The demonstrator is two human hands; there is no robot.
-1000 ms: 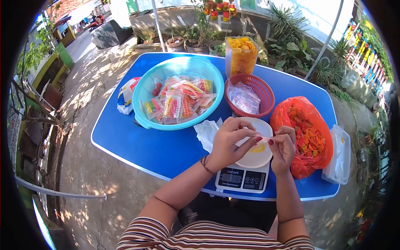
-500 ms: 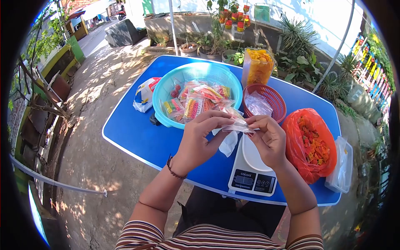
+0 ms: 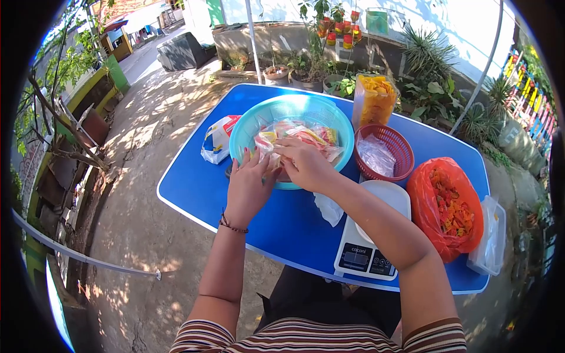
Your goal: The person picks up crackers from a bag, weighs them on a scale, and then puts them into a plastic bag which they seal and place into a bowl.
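Note:
A light blue plastic basin holds several small clear packets with red, yellow and green contents. My left hand is at the basin's near left rim, its fingers spread against the packets. Beside it, my right hand reaches over the near rim with bent fingertips on a clear packet; whether it grips the packet is hard to make out. A white kitchen scale stands under my right forearm. Right of the basin, a red basket contains clear plastic bags.
On the blue table are a red bag of orange pieces, a clear lidded box, a tall container of yellow pieces, a white and blue packet and a white tissue. Potted plants stand behind.
Both hands have moved left from above the scale's far edge to the basin, and my left hand's fingers have spread. The view has shifted slightly.

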